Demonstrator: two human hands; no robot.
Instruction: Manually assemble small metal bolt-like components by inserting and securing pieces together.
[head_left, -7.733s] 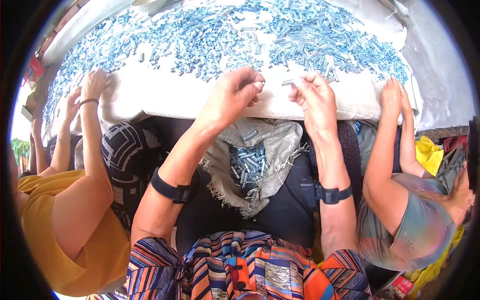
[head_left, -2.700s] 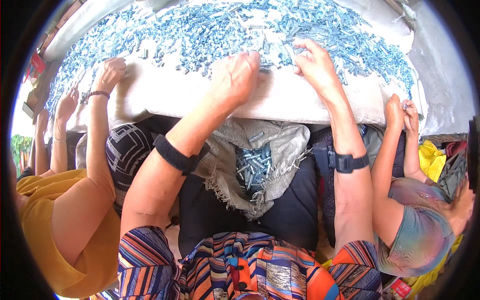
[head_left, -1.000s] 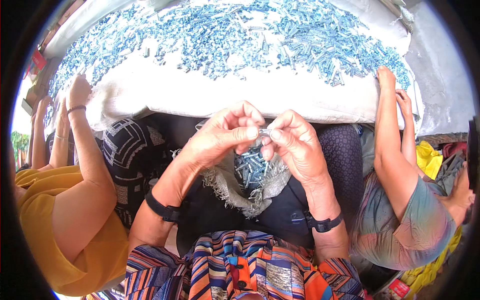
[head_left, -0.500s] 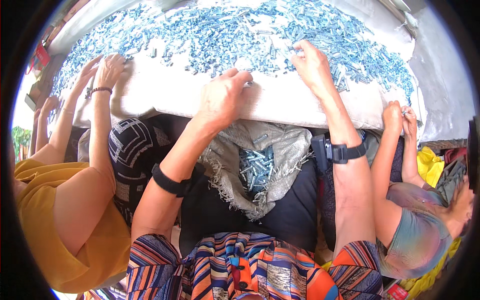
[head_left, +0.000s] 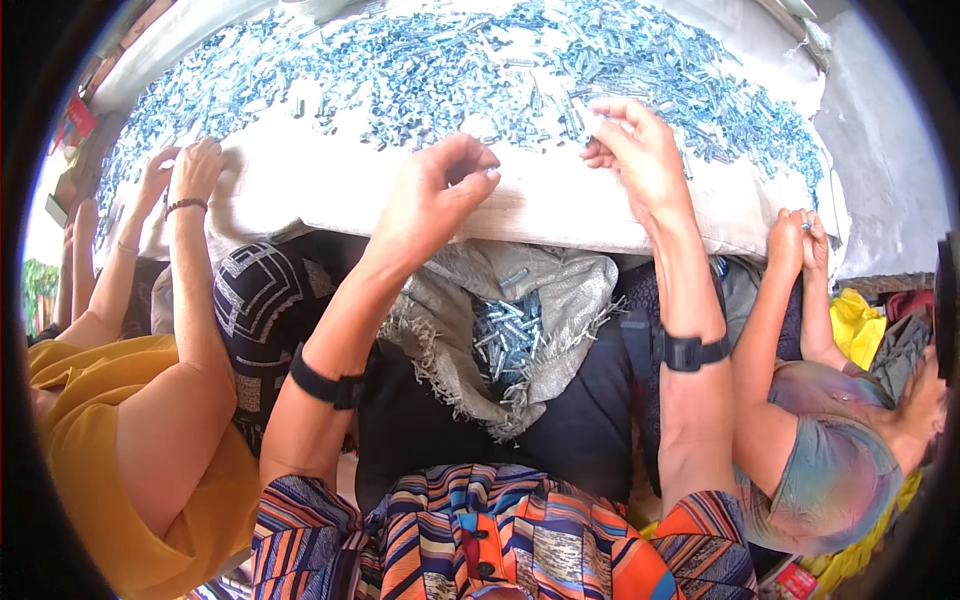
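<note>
Above the near edge of the cloth-covered table, my left hand [head_left: 437, 192] is closed, its thumb and forefinger tips pinched together. A tiny glint shows at those tips, too small to name. My right hand [head_left: 645, 160] is closed too, over the near side of a heap of small blue-silver metal pieces [head_left: 420, 95]. A slim metal piece [head_left: 585, 118] shows at its thumb and forefinger. Below my hands, a frayed woven sack [head_left: 572, 290] lies open on my lap, with a pile of short metal pins or bolts [head_left: 510, 335] in it.
Pale cloth [head_left: 330, 195] covers the table up to its near edge. On the left, a person in a mustard top [head_left: 150, 430] has both hands at the heap's edge. To the right, another person's hands [head_left: 797, 238] hold a small piece. Yellow cloth [head_left: 857, 325] lies behind that person.
My right hand has drawn back slightly from the heap and turned, moving right. My left hand has shifted a little left, its fingers curled. The left neighbour's hands have moved down and left.
</note>
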